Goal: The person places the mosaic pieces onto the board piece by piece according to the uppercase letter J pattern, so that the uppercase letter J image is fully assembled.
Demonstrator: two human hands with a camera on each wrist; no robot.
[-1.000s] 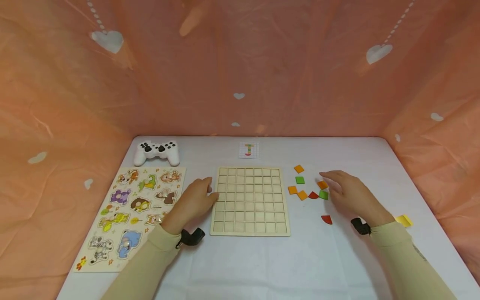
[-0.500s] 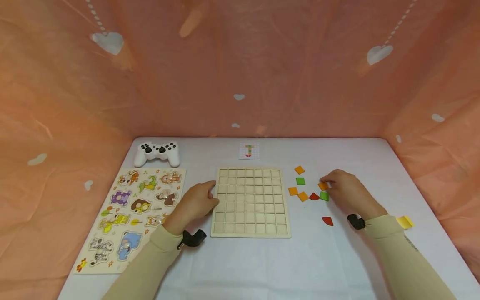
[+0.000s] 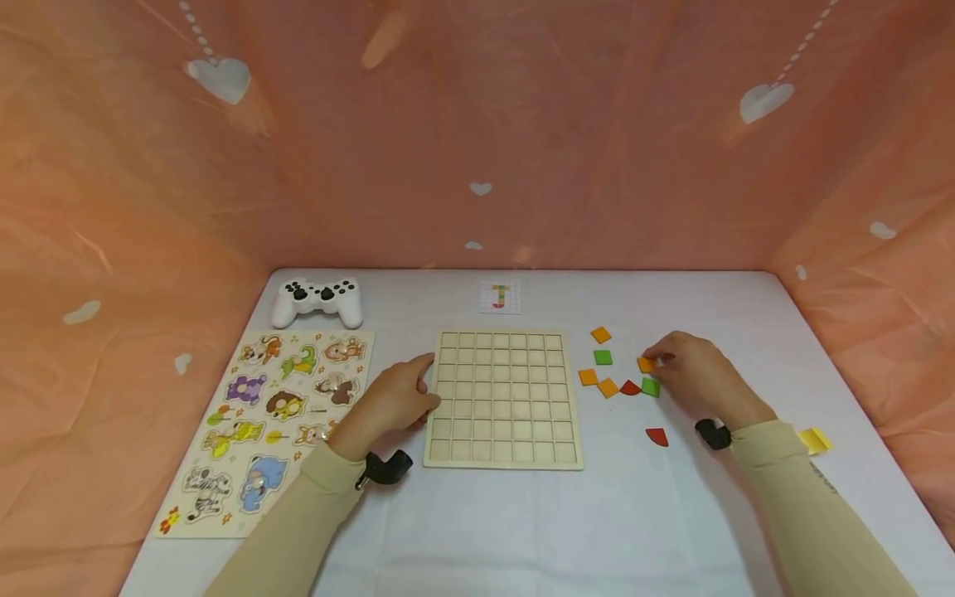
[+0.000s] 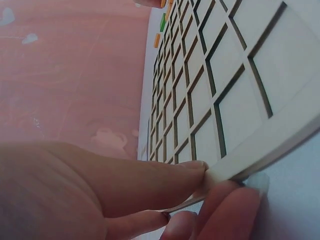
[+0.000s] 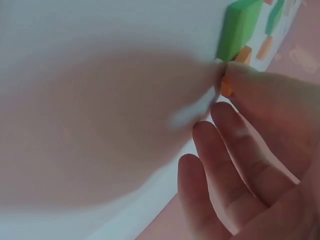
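My left hand [image 3: 394, 400] holds the left edge of a wooden grid board [image 3: 504, 465]. In the left wrist view the thumb lies on the board's rim [image 4: 280, 137], with other fingers curled against its underside. Over to the right, my right hand [image 3: 697, 375] pinches an orange square tile [image 3: 645, 365] between thumb and forefinger. The right wrist view shows only a sliver of that orange tile [image 5: 226, 88] under the thumb; its other fingers are spread. Close by lie a green square tile [image 3: 651, 388] and a red quarter-circle tile [image 3: 630, 387].
More tiles lie right of the board: a green one [image 3: 603, 357], several orange ones [image 3: 600, 334] and a red quarter-circle [image 3: 656, 437]. A pattern card [image 3: 501, 297] lies behind the board. An animal puzzle [image 3: 298, 406], white game controller [image 3: 317, 300] and yellow item [image 3: 815, 440] flank the hands.
My right hand has come down onto the orange tile, and its thumb and forefinger have closed on it. The left hand has stayed at the board's edge.
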